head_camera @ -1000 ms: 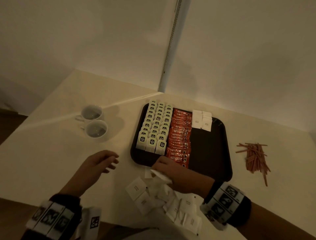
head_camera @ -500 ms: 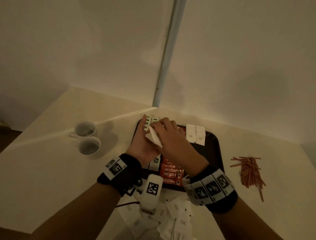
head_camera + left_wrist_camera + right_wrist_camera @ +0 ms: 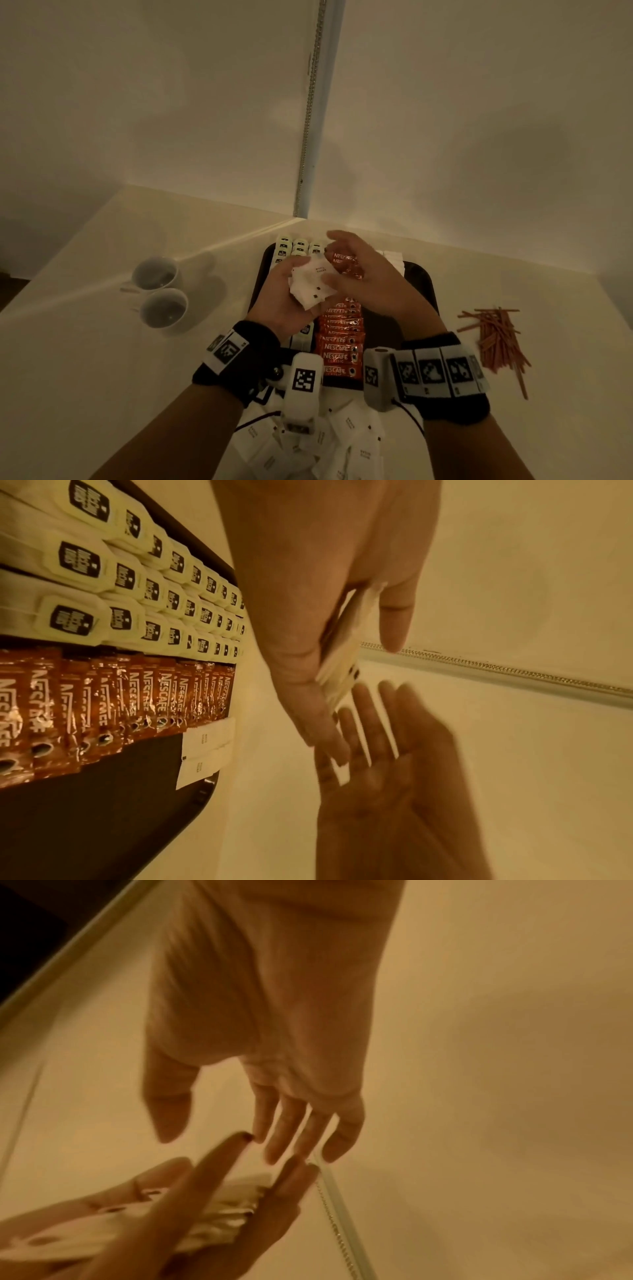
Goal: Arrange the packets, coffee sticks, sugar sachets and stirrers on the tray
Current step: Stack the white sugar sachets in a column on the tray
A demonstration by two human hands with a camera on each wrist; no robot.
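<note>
Sachets of white paper sugar, one printed "WHITE SUGAR", sit stacked in my left hand, fingers and thumb curled round them. My right hand hangs just beside, fingers loosely spread, thumb touching the stack. Beneath both: the dark plastic tray, its red "NESCAFE CLASSIC" coffee sticks and cream black-labelled packets. Thin red stirrers lie on the table, well right of my right hand.

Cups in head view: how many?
2, both on the table left of the tray: far cup, near cup right in front of it. None appears hidden.
</note>
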